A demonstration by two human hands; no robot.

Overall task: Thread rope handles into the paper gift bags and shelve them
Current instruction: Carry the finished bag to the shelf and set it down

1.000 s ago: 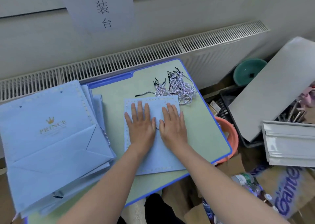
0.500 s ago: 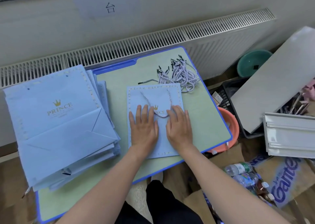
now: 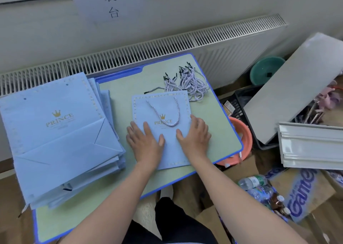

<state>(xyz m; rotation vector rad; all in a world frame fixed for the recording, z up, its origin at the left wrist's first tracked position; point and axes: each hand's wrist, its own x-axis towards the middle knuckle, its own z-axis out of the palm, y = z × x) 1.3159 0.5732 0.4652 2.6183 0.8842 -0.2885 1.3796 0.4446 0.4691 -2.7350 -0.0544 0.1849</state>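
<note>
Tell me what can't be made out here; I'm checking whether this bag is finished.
- Head view: the small bag's underside and any second handle lie hidden beneath it.
- Its lower part is covered by the left hand and right hand.
- Fine print under PRINCE is too small.
- Stack: lower bags are covered by the top one.
- No shelf in view.

A small bag (image 3: 161, 130) lies flat mid-table (image 3: 219, 132) — both hands on its near half. A stack of larger bags (image 3: 59, 137) sits left; loose rope handles (image 3: 187, 84) lie behind it.
</note>
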